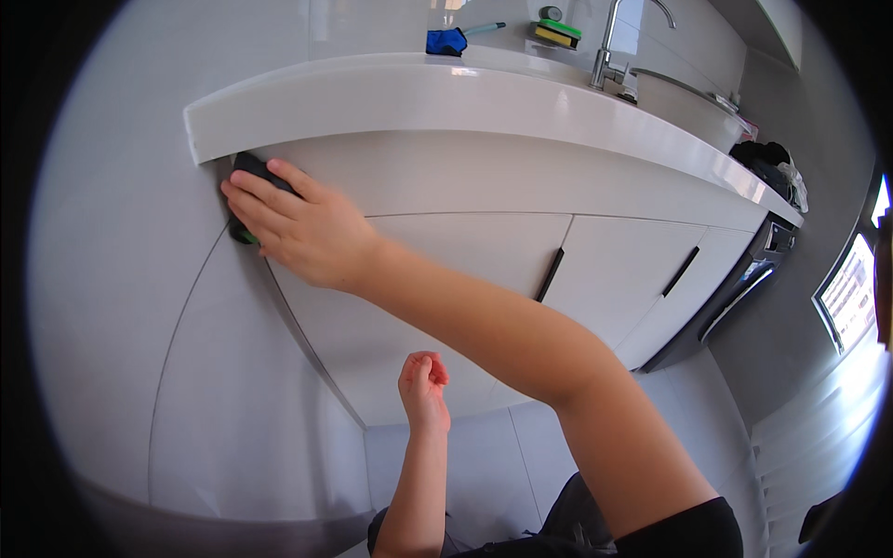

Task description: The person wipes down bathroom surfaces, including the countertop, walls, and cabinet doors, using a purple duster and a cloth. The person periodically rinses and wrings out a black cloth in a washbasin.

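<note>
My right hand [300, 223] reaches across to the left end of the white cabinet front [446, 171], just under the countertop edge [418, 97]. Its fingers lie over a dark pad or cloth [254, 166], pressed at the corner where the cabinet meets the wall. A dark and green bit [241, 233] shows below the fingers; whether it belongs to the same item cannot be told. My left hand [424, 390] is raised low in front of the cabinet doors, its fingers loosely curled, with nothing visible in them.
On the counter stand a blue cloth or glove [446, 42] by a light-blue handle [483, 28], a chrome faucet [605, 52] and a large pale basin [684, 104]. Green and yellow sponges [557, 32] sit on the wall. Black door handles [550, 274] protrude. A dark appliance [739, 293] stands far right.
</note>
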`<state>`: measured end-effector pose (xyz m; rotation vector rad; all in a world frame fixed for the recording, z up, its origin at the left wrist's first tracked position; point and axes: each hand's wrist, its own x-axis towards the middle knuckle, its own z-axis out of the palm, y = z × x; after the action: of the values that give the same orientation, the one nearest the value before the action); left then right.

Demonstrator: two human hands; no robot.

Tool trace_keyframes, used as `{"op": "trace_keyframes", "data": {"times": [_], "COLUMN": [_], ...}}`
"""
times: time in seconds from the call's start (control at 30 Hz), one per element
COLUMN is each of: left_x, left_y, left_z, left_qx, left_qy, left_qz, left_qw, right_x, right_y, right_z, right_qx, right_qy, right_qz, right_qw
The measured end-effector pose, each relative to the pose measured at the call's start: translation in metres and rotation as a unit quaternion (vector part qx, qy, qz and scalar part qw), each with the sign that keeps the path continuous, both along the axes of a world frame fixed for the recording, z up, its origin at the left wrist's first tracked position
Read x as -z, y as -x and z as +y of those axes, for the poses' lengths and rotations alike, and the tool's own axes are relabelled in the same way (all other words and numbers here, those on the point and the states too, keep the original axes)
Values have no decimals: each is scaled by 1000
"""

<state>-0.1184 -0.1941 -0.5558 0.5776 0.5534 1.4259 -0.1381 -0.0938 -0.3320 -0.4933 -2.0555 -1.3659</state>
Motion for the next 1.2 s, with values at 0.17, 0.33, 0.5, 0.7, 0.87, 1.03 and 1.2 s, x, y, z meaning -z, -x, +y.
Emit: {"op": "trace_keyframes", "data": {"times": [0.17, 0.33, 0.5, 0.7, 0.87, 1.03, 1.2], "left_x": [1, 3, 19, 22, 24, 24, 17], "left_y": [-15, -27, -32, -42, -53, -44, -38], "left_z": [-2, -3, -1, -6, -15, -24, -29], "left_qx": [-8, 5, 48, 58, 92, 108, 92], "left_qy": [28, 39, -13, -35, -31, -28, -37], "left_qz": [-2, -1, 62, 91, 111, 148, 144], "left_qw": [1000, 999, 997, 994, 989, 983, 985], "right_x": [-4, 1, 9, 12, 29, 50, 71], "right_y": [5, -22, -117, -231, -338, -452, -558], "right_z": [-4, -7, -40, -81, -96, -107, -116], "right_qx": [-9, 13, 125, 235, 311, 312, 318], "right_qy": [8, -8, 45, 80, 44, 0, -32], "right_qz": [93, 94, 72, 119, 232, 408, 553], "right_qw": [996, 995, 988, 961, 921, 858, 769]}}
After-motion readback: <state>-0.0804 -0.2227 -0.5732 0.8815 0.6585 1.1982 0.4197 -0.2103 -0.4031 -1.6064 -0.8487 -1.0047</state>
